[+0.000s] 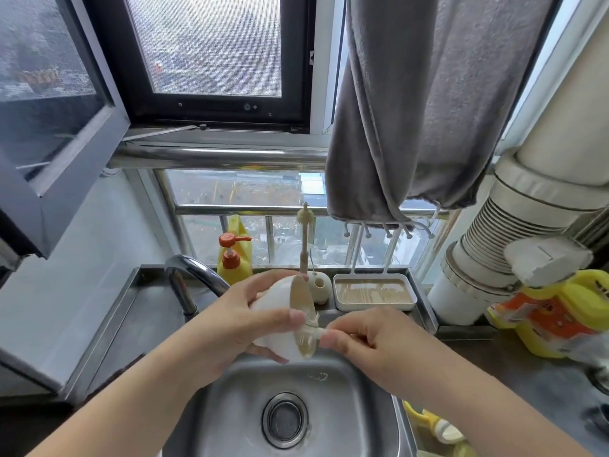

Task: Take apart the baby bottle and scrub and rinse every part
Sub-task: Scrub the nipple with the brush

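Slippage is the worry as the left hand [237, 319] grips the white bottle part [280, 319] above the sink [349, 397] and the right hand [365, 341] pinches a small brush [311, 331] at its rim, since wet fingers could drop either.

I see a dark counter [487, 364] wrapping a stainless sink [349, 390], its round drain strainer [285, 419] at the middle. Along the back ledge stand a yellow soap bottle with an orange pump [234, 258], a small cream brush holder [320, 286] with a bottle brush [305, 232] upright in it, and a white drying tray [374, 291]. At right sits a yellow-and-orange package [553, 311] (label unreadable). The curved faucet [191, 278] rises behind the sink at left.
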Action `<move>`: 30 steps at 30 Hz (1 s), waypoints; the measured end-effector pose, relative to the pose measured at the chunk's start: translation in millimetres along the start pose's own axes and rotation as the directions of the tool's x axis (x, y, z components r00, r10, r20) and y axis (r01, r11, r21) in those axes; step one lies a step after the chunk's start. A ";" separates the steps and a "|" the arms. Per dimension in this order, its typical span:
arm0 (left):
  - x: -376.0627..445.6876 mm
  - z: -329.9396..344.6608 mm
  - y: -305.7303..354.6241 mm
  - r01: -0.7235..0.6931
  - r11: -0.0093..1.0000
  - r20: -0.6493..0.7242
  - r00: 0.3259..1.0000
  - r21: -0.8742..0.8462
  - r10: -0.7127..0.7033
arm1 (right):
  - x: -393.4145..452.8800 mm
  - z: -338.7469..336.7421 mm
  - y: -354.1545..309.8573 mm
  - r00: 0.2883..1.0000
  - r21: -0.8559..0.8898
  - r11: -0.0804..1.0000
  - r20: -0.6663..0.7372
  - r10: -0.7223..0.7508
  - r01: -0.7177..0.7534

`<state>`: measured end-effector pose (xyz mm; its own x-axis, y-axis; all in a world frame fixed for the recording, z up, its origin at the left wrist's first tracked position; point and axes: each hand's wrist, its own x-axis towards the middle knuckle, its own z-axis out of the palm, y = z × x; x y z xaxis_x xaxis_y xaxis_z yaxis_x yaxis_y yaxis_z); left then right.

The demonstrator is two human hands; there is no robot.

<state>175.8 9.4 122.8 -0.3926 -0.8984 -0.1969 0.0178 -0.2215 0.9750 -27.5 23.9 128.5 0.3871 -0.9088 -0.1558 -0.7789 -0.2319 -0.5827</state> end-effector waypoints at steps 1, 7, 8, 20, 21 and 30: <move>-0.1 0.4 -1.8 -0.004 1.000 -0.010 1.000 0.009 0.004 | -1.0 -0.7 -0.9 0.998 -0.174 0.985 -0.065 -0.027 0.015; -1.5 1.3 -8.9 0.013 0.999 -0.041 0.999 0.052 -0.011 | 10.6 -4.6 14.2 0.779 -0.717 0.695 -0.409 -0.475 0.048; -1.5 1.2 -7.4 -0.041 0.998 -0.057 0.997 0.053 0.044 | 12.1 -1.7 13.7 0.814 -0.675 0.737 -0.407 -0.415 0.038; -3.1 -3.1 -10.2 -0.307 0.900 -0.080 0.935 0.308 0.346 | 12.4 8.4 10.1 0.998 -0.175 0.985 -0.065 -0.014 0.003; -2.1 -2.6 -10.2 -0.292 0.909 -0.077 0.942 0.297 0.328 | 13.5 8.2 12.3 0.959 -0.416 0.909 -0.256 -0.118 0.001; -0.8 -3.2 -6.9 -0.358 0.882 -0.120 0.905 0.306 0.409 | 7.0 20.0 9.4 0.987 -0.070 0.997 -0.153 -0.042 0.031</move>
<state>178.8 10.4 115.9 -0.2372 -0.9489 0.2081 -0.1255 0.2423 0.9620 -22.2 22.3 106.0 0.3392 -0.9407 -0.0075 -0.7990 -0.2840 -0.5300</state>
